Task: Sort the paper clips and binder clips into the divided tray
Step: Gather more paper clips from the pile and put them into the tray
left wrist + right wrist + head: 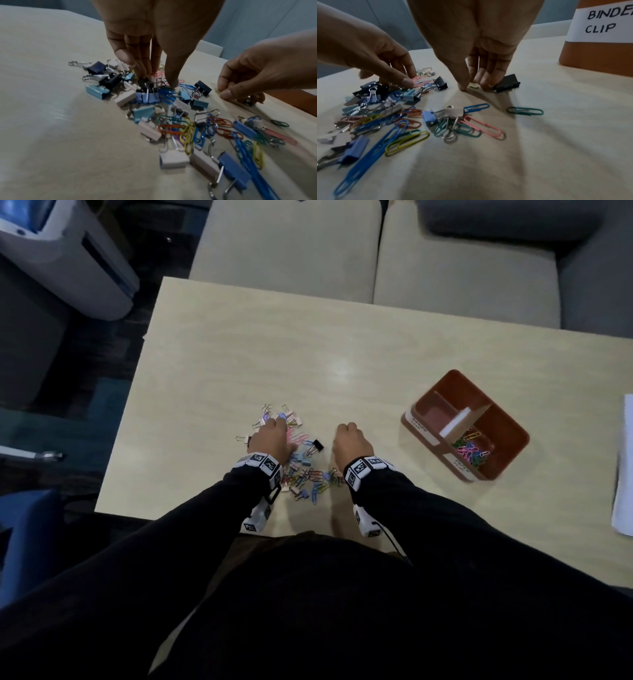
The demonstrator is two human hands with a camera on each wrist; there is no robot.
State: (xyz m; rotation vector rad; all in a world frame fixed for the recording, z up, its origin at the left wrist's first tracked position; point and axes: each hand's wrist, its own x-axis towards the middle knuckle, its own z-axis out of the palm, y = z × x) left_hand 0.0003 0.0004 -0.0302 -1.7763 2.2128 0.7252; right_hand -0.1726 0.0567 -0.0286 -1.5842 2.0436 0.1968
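my left hand (272, 440) pinches into the mixed clip pile (301, 470) on the table (342, 354); my right hand (351, 441) pinches a yellow paper clip (473, 85) beside it, the divided tray (507, 422) well right.

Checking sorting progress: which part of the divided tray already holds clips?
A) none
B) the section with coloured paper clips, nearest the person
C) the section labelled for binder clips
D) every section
B: in the head view the tray holds coloured paper clips only in its near section; the others look empty.
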